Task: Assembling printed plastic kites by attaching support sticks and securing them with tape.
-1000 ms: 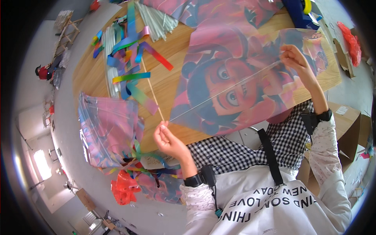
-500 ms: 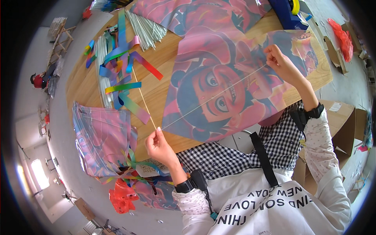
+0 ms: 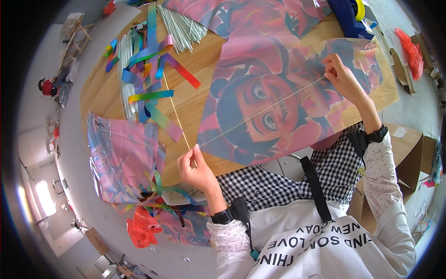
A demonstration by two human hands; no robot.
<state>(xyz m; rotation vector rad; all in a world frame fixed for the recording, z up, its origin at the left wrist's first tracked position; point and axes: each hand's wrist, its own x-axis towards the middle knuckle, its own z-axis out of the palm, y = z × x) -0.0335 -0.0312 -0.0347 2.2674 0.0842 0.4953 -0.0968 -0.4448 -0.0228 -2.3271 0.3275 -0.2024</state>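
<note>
A thin pale string (image 3: pixel 260 111) runs taut and slanting between my two hands. My left hand (image 3: pixel 197 172) pinches its near end at the table's front edge. From the same fingers a second thin, light-brown strand (image 3: pixel 179 118) leads up and away under the ribbons. My right hand (image 3: pixel 343 79) is closed on the string's other end, with thumb and fingertips together. Beneath the string lies a pink and blue printed film sheet (image 3: pixel 241 79) with a large cartoon face, spread on the wooden table (image 3: pixel 204 69).
Rainbow ribbons (image 3: pixel 160 120) lie left of the sheet beside white rods (image 3: pixel 126 93) and another rod bundle (image 3: pixel 183 30). Folded printed sheets (image 3: pixel 125 153) hang at the left edge. A blue tape dispenser (image 3: pixel 350 23) stands far right; cardboard boxes (image 3: pixel 399 156) are beside me.
The view has shifted slightly, so the table and both hands appear a little further right. The string stays stretched between my hands, and both grips hold.
</note>
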